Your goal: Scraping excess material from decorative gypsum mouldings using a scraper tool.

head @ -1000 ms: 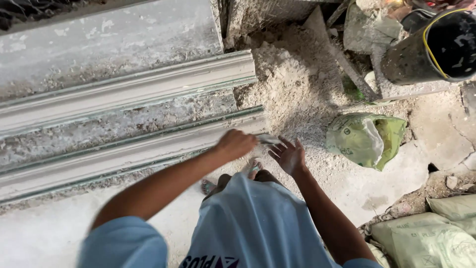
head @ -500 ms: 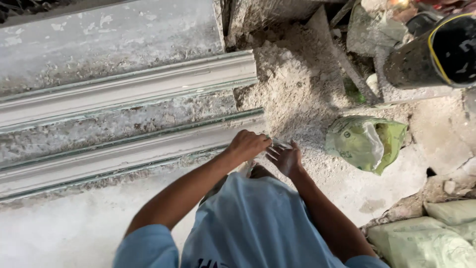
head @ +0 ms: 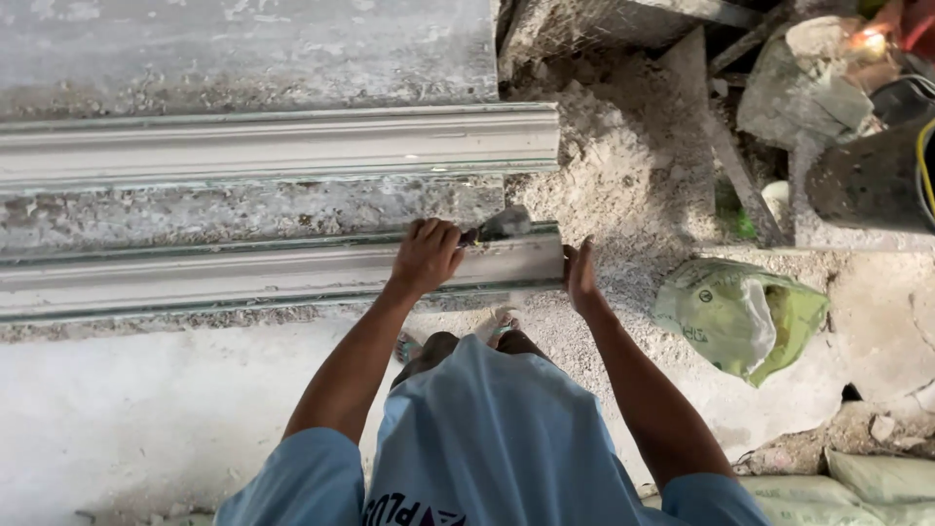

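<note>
My left hand (head: 426,255) fingers clench a trowel (head: 499,226) on the moulding (head: 243,275); right hand (head: 581,277), fingers released, touches its end

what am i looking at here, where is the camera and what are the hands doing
There is no machine here: a person works with two bare hands, and the one picture comes from a camera worn on the head, looking down past a light blue shirt. On the dusty concrete floor lie two long pale moulded strips side by side. The left hand grips a small tool with a grey head, laid on the near strip. The right hand rests at that strip's end, fingers open and holding nothing. The far strip is untouched. To the right lie a crumpled green and white bag, loose rubble and a dark drum.
</note>
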